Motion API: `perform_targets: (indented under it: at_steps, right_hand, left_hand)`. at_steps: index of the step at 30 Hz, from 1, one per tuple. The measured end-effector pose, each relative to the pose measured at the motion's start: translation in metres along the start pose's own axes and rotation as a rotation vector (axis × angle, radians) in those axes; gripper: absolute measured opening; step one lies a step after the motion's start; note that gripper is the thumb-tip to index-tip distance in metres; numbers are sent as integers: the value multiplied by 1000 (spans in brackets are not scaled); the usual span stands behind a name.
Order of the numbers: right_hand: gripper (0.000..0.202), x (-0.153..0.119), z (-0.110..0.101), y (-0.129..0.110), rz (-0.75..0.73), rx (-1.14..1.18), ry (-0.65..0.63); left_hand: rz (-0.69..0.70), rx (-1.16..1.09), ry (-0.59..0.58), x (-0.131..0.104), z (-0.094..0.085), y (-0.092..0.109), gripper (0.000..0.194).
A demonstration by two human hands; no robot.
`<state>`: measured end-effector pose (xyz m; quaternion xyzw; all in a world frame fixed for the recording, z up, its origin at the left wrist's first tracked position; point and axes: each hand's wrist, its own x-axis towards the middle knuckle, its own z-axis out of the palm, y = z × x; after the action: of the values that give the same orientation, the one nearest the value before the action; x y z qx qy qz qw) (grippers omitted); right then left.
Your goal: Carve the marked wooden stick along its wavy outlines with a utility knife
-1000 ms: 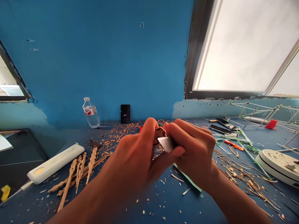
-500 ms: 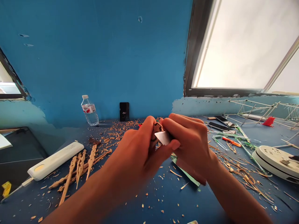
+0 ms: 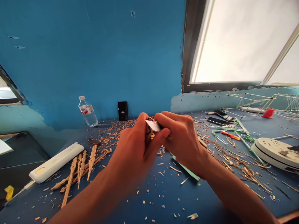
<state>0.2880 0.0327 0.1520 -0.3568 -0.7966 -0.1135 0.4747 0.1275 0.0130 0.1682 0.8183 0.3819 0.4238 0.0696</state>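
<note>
My left hand (image 3: 132, 144) is closed around a small piece with dark markings (image 3: 148, 130), probably wood; most of it is hidden by the fingers. Between the hands a flat pale blade (image 3: 153, 126) sticks out from the grip of my right hand (image 3: 182, 132), its tip pointing left across the piece. The knife's handle is covered by the fingers. My left thumb reaches across toward the right hand, below the blade. Both hands are raised over the blue table (image 3: 130, 199). A strip of green material (image 3: 187, 169) lies under the right wrist.
Carved wooden sticks (image 3: 80, 168) lie left, beside a long white device (image 3: 57, 161). A water bottle (image 3: 88, 113) and a phone (image 3: 122, 111) stand by the wall. Wood shavings (image 3: 243, 174), an orange tool (image 3: 230, 135), a round power strip (image 3: 275, 152) and a stick frame (image 3: 252, 104) are right.
Both hands have shifted slightly left in view. The blade has moved up over the marked end of the piece, covering more of it. The view itself has turned a little.
</note>
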Motion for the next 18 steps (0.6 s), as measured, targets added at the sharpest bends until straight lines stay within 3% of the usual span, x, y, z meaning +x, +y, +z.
perform_targets:
  at_steps: [6,10,13,15,18]
  right_hand:
    - [31,2,-2,8,-111,14,0]
    - [24,3,7,3,-27,-35,81]
    - [24,7,12,4,40,-40,145]
    - [26,11,13,7,113,72,167]
    - [25,17,8,10,239,397,75]
  left_hand:
    - [-64,-123,-99,-2,1,1,33]
    - [-149,-224,-14,-5,11,3,35]
    - [-228,-410,-53,-8,14,5,33]
    - [-242,-514,-121,-11,11,7,28]
    - [-215,-611,-182,-15,1,10,23]
